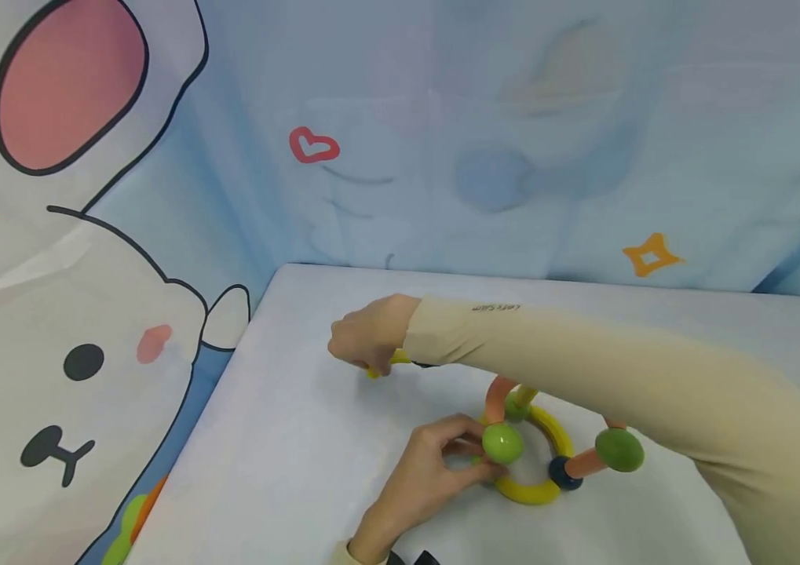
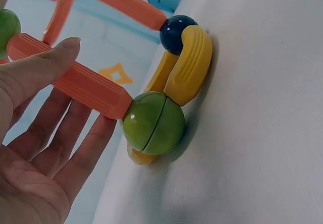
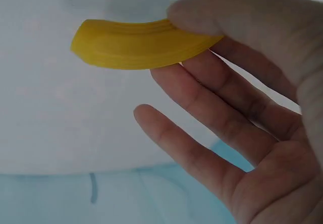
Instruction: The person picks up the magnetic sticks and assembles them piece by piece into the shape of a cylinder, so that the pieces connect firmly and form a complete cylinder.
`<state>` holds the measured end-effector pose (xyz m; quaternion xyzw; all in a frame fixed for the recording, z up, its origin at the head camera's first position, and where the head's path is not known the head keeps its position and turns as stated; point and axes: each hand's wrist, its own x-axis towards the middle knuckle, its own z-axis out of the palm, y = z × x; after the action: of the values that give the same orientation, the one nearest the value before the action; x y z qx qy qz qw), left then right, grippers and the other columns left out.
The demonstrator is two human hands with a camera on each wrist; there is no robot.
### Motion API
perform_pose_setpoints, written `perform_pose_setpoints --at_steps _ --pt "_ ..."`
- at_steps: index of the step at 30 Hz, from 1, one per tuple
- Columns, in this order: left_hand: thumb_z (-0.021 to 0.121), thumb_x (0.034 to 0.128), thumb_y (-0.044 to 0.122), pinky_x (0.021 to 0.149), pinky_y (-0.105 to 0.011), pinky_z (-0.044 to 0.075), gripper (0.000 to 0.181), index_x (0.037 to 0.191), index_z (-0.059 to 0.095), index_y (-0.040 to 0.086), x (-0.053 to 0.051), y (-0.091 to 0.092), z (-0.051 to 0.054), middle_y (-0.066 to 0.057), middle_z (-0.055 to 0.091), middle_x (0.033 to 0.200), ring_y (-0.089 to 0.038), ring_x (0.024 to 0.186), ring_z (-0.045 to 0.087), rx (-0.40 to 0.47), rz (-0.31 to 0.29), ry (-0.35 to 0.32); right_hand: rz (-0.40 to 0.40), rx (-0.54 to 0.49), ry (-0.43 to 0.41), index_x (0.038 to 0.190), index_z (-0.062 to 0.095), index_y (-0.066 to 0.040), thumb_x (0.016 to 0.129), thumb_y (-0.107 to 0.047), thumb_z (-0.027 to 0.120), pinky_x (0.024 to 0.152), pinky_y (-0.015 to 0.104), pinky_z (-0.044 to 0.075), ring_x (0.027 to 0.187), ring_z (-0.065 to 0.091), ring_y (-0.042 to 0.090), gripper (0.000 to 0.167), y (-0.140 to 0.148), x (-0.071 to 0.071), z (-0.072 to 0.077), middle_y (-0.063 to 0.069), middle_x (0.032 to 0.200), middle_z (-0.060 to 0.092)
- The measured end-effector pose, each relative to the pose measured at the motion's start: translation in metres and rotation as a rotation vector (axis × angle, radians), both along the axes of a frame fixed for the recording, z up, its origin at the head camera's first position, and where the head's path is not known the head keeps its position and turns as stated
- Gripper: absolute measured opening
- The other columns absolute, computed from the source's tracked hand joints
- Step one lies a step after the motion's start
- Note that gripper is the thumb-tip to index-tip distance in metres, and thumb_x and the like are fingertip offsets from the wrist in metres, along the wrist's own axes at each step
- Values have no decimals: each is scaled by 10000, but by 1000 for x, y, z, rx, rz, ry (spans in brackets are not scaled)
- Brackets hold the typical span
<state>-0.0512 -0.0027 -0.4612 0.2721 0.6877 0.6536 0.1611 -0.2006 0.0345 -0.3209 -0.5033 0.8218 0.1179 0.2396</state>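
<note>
A toy frame of rods and balls stands on the white table, with a ring of yellow curved rods [image 1: 530,493] at its base. Green balls [image 1: 502,443] and a dark blue ball [image 1: 565,475] join its pieces. My left hand [image 1: 417,467] grips one straight orange rod [image 2: 93,88], which rises from a green ball [image 2: 154,123] at the base. Farther back and to the left, my right hand [image 1: 371,333] pinches a loose yellow curved rod [image 3: 126,47] between thumb and fingers, apart from the frame. The right sleeve [image 1: 548,353] hides part of the frame's top.
White cloth covers the table [image 1: 265,471]. A blue printed curtain [image 1: 407,196] hangs along its back edge, and a cartoon animal print [image 1: 53,314] stands at the left. The right forearm reaches across above the frame.
</note>
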Motion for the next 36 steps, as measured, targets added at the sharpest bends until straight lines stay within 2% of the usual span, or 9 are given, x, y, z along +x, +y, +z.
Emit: perform_pose_setpoints --at_steps 2,5,9,12,14,18,23,30,36 --pt "829 883 13 942 -309 585 238 1100 734 33 -2 -3 0 -100 735 1106 -84 970 719 0 15 -15 2 -71 -32 845 811 -109 878 -32 791 635 198 516 692 655 77 85 5 0 14 -27 784 743" --pt "839 875 24 951 -307 580 250 1101 742 66 -6 -9 -1 -57 738 1093 -83 976 707 -7 34 -41 8 -273 -107 774 812 -121 901 -33 732 645 202 482 677 632 80 174 26 7 55 -15 655 706" --pt "845 871 32 947 -301 581 240 1084 739 58 -10 -13 -1 -58 738 1077 -84 981 694 -27 45 -36 1 -484 -108 860 819 -171 918 -79 742 778 223 533 812 629 69 133 69 29 96 -62 780 675" --pt "840 876 36 940 -300 584 225 1072 730 32 -13 -16 0 -83 731 1062 -104 986 696 -36 36 -27 -33 -579 -63 956 817 -241 914 -94 774 822 241 558 882 631 34 159 108 52 106 -109 895 622" --pt "831 883 31 931 -301 589 223 1077 723 25 -15 -18 0 -90 724 1058 -128 997 709 -36 27 -29 -55 -635 -26 947 798 -287 912 -94 782 758 230 546 848 603 9 197 130 69 102 -133 891 587" --pt "821 888 18 916 -303 596 221 1082 716 30 -18 -22 2 -77 719 1061 -153 1010 727 -46 24 -22 -81 -775 10 1018 775 -346 910 -85 797 647 205 496 779 540 -23 284 165 99 76 -187 917 572" --pt "828 877 1 928 -297 589 243 1091 720 45 -19 -25 2 -71 720 1075 -118 1027 704 -73 40 -5 -123 -899 -24 1168 737 -297 927 -97 806 718 177 549 875 625 -39 321 190 131 40 -204 1065 686" --pt "826 876 -5 942 -282 578 254 1101 722 49 -19 -28 4 -86 720 1092 -127 1049 679 -86 50 14 -158 -1140 75 1192 732 -241 942 -257 807 714 116 546 872 669 -23 262 196 166 3 -153 1095 716" --pt "834 873 7 949 -291 578 259 1105 726 46 -19 -30 5 -93 725 1094 -126 1043 674 -91 49 14 -122 -1176 191 1054 712 -228 1018 -376 667 691 48 487 791 569 -50 159 188 182 -13 -147 967 559"
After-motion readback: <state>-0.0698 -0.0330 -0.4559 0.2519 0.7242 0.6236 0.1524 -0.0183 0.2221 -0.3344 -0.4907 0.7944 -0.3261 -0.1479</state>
